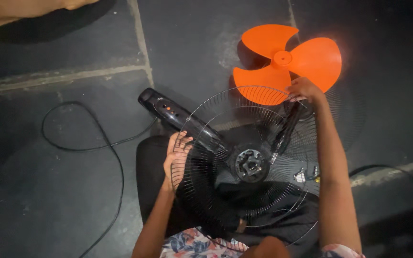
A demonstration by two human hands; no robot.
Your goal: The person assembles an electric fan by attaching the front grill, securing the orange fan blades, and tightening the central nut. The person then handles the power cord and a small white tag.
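Hands work on a black wire fan guard (244, 191) that rests over the person's lap, above a dark stone floor (48, 200). Left hand (177, 155) lies on the guard's left rim with its fingers curled through and around the thin wires, gripping them. Right hand (303, 89) reaches to the guard's far rim, fingers closed on the wire edge there, just beside the orange blade.

At the centre of the guard sits the round black hub (250, 165), seen through the wires. A black stand with a control panel (178, 114) and small orange buttons runs diagonally from the guard's upper left rim down behind the wires toward the hub.

An orange three-bladed fan blade (288, 59) lies flat on the floor past the guard's far rim; one of its blades shows through the wires. A second wire guard (347, 117) lies on the floor to the right, partly behind the right forearm. Small metal parts (307, 174) lie near the guard's right rim, too small to tell apart.

A black power cable (96, 148) loops across the floor toward its left edge, well apart from both hands.
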